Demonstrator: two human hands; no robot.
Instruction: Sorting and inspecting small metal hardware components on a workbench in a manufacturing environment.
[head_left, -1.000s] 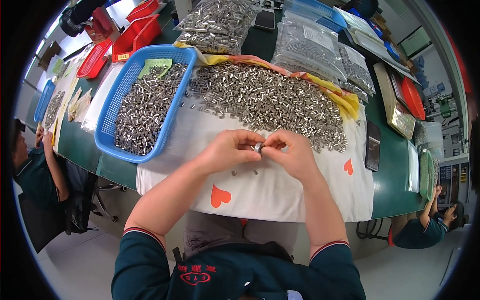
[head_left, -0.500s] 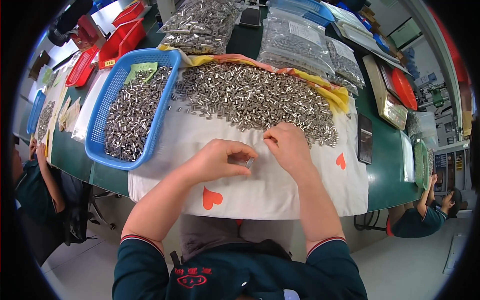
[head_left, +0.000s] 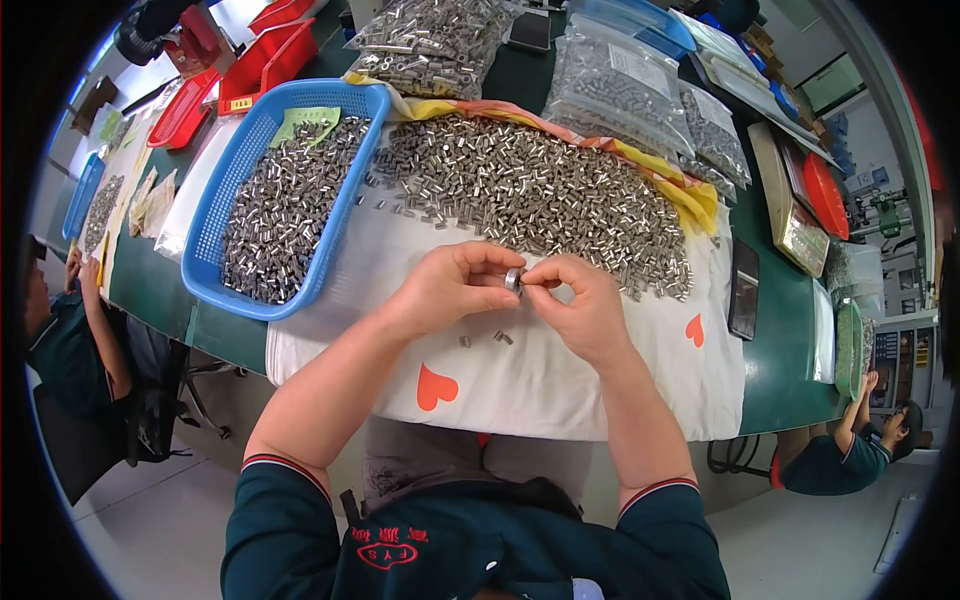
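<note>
My left hand [head_left: 447, 292] pinches a shiny metal ring [head_left: 513, 280] between thumb and fingers, just in front of the heap. My right hand [head_left: 582, 306] meets it there, its thumb and forefinger pressed together at the ring's right side. Whatever those right fingertips hold is too small and covered to make out. Beneath the hands, a few loose short metal cylinders [head_left: 503, 337] lie on the white cloth [head_left: 560, 400]. Behind them spreads a big heap of the same metal cylinders [head_left: 540, 180].
A blue basket [head_left: 190, 262] of cylinders stands left of the heap. Bags of metal parts [head_left: 620, 85] lie behind a yellow-orange cloth edge [head_left: 700, 205]. A dark phone [head_left: 743, 290] rests at right. Co-workers sit at the far left and far right [head_left: 850, 455].
My right hand has come from the heap's near edge to the ring in my left hand. My left hand has risen toward the heap, and loose cylinders now show on the cloth below. The view has shifted slightly.
</note>
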